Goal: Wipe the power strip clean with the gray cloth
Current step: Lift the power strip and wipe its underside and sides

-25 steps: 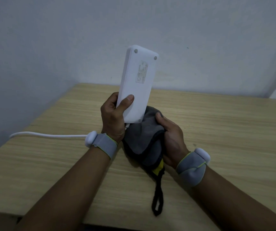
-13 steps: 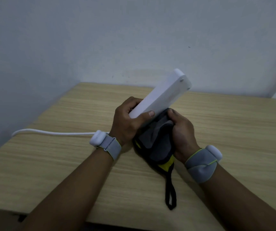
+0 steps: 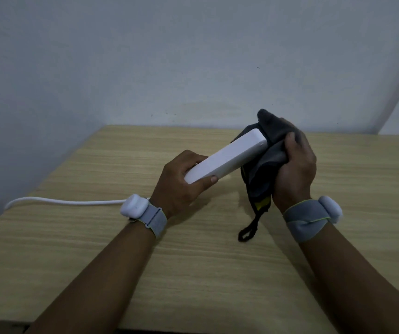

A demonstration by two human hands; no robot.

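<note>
Head view: the power strip [image 3: 227,160] is held in the air above the bench [image 3: 92,249], tilted so its far end rises to the right. The left hand [image 3: 181,186] curls round its near end, thumb on the front edge. The right hand [image 3: 295,169] clutches the gray cloth [image 3: 261,172], bunched over the strip's far end.

The strip looks like a rigid, smooth plastic shell – probably light but slick, so a wrap-around hold at one end suits it while the cloth works the other. Its white cord [image 3: 61,202] trails left across the bench and may tug. The cloth is soft and floppy – best gathered in the fist; its black loop [image 3: 247,231] dangles onto the bench.

No brand, label or writing is legible here.
</note>
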